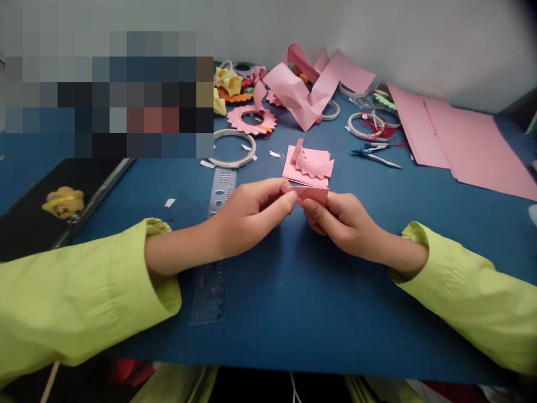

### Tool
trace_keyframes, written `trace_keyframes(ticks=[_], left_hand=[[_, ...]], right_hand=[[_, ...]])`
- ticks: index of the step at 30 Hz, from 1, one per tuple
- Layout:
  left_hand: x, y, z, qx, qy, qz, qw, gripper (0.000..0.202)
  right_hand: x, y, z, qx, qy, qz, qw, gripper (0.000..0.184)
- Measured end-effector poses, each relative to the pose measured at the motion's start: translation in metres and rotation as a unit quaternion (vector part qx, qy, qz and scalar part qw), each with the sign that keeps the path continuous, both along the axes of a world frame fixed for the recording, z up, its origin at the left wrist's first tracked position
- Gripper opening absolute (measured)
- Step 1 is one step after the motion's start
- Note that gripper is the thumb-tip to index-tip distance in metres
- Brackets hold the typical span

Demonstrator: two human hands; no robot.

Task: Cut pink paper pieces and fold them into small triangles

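Between my two hands is a small folded piece of pink paper (314, 194), held just above the table. My left hand (251, 215) pinches its left end between thumb and fingers. On its right end, my right hand (342, 221) is closed, thumb toward me. Right behind the held piece lies a stack of pink paper squares (293, 162). A partly joined, zigzag-edged strip of folded pink pieces (312, 166) rests on that stack. Under my left wrist runs a clear plastic ruler (210, 302), partly hidden by the arm.
Behind the stack are a roll of tape (253, 151), a pink paper ring (235, 124) and crumpled pink paper (289, 89). To the right lie a compass (384, 160), red thread (388, 133) and large pink sheets (482, 145). A plush toy (62, 202) sits at left.
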State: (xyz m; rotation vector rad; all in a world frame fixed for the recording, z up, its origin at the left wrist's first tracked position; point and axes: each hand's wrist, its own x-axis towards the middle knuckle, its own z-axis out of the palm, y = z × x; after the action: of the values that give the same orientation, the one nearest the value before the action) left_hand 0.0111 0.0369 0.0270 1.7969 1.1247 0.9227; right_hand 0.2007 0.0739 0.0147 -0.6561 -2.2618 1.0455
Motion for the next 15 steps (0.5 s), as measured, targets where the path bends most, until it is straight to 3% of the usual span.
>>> trace_keyframes(ticks=[6, 11, 15], left_hand=[[0.0007, 0.0014, 0.002, -0.05, -0.011, 0.001, 0.999, 0.022], [0.0, 0.0019, 0.0047, -0.035, -0.015, 0.019, 0.999, 0.025], [-0.0018, -0.0012, 0.0008, -0.013, 0.015, 0.007, 1.0, 0.028]], right_hand=[[0.0005, 0.0004, 0.001, 0.002, -0.003, 0.013, 1.0, 0.025], [-0.0008, -0.0014, 0.0013, -0.061, 0.049, -0.031, 0.996, 0.026], [-0.0013, -0.0014, 0.0004, -0.046, 0.043, -0.069, 0.996, 0.026]])
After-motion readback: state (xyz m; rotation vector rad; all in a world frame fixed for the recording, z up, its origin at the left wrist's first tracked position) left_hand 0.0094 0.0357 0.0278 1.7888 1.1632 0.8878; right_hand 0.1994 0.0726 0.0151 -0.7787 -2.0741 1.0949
